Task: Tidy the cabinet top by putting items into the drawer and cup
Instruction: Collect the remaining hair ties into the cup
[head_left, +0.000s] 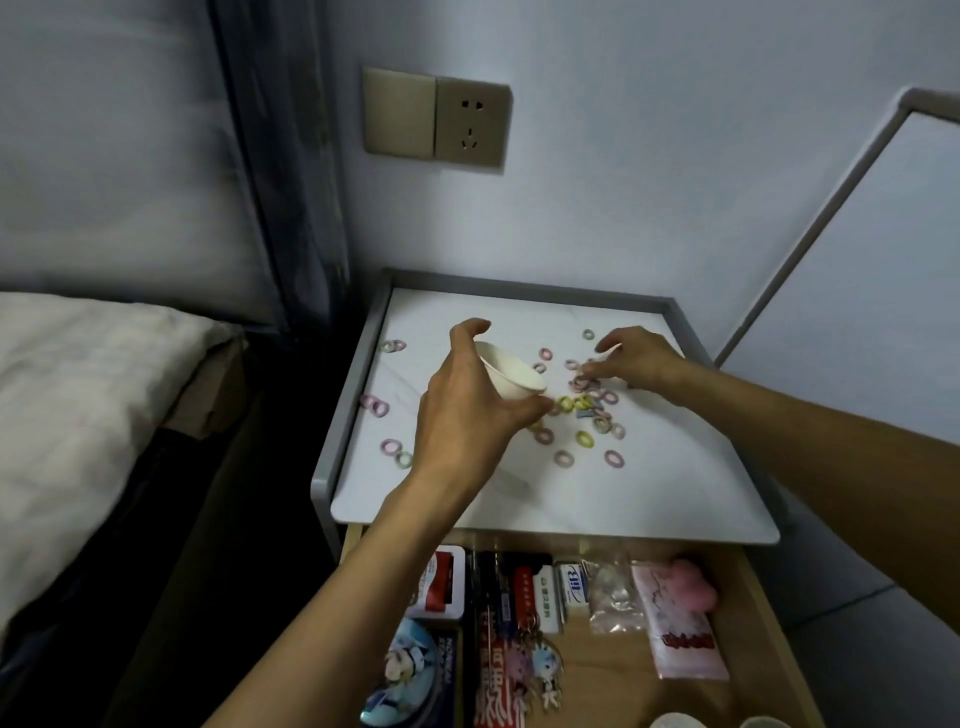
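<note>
A white paper cup (511, 373) is tilted on its side above the white cabinet top (649, 488), and my left hand (467, 410) grips it with thumb and fingers curled round its wall. Several small pastel hair ties (584, 402) lie scattered on the top, most in a cluster right of the cup. My right hand (631, 361) hovers over that cluster, its fingertips touching ties near the middle. Whether it pinches one I cannot tell. Below the top, the wooden drawer (748, 613) stands pulled out.
The drawer holds cards, boxes, a keychain, plastic bags and a pink plush (693, 582). Loose hair ties (375, 406) lie along the top's left side. A bed (78, 415) stands to the left, and a wall socket (470, 122) sits above the cabinet.
</note>
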